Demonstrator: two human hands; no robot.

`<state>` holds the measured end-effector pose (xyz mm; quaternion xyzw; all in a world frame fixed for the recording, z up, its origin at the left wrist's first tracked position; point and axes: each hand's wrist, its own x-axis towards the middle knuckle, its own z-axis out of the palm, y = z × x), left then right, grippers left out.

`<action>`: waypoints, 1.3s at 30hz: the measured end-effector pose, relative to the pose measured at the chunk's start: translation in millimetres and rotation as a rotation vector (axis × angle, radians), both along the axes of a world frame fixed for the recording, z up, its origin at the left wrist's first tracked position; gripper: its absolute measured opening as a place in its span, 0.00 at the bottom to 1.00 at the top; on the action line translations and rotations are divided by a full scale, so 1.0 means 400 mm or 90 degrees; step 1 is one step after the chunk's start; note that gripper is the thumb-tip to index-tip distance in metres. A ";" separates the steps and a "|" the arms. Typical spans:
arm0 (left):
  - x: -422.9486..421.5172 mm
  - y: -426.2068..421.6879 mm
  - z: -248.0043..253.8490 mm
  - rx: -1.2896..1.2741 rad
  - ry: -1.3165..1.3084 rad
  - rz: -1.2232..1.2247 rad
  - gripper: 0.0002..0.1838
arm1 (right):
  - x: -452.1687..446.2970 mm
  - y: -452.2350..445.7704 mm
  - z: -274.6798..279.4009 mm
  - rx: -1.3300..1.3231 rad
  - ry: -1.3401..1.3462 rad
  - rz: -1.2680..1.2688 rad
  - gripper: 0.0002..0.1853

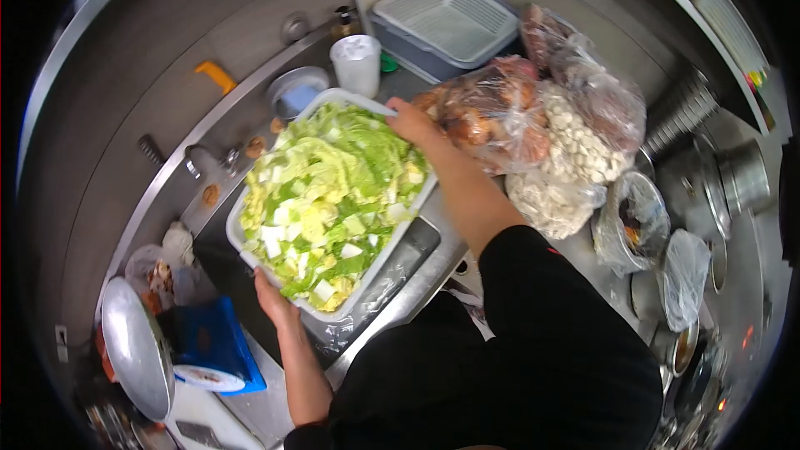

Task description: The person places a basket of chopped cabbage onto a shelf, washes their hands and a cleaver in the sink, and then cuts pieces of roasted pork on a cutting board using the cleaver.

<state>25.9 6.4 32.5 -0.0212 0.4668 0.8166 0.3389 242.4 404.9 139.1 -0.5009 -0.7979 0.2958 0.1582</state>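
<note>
A pale plastic basket [234, 232], heaped with chopped leafy greens [325, 192] that look like napa cabbage, is held tilted over the metal sink. My right hand [414, 127] grips its far right rim. At the near left corner, my left hand [275, 300] is closed on the rim, its fingers partly hidden beneath. The cut pieces are light green, yellow and white. Below the basket shows part of the dark sink basin [218, 260].
A faucet [208, 160] and white tub [357, 65] stand behind the sink. Right are bags of meat [492, 112] and white chopped pieces [575, 137]. A blue scale [208, 342] sits left, near a knife [198, 433] on a white board. Stacked baskets [446, 21] stand at the back.
</note>
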 end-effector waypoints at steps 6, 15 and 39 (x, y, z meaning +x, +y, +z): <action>-0.020 -0.010 -0.031 -0.038 0.065 0.037 0.24 | -0.012 0.021 -0.043 0.058 0.009 0.007 0.16; -0.002 -0.005 0.010 -0.028 0.018 0.038 0.24 | -0.014 0.012 -0.027 0.058 0.001 0.006 0.15; -0.002 -0.001 0.010 -0.046 0.029 0.044 0.24 | -0.013 0.014 -0.029 0.066 0.012 0.005 0.15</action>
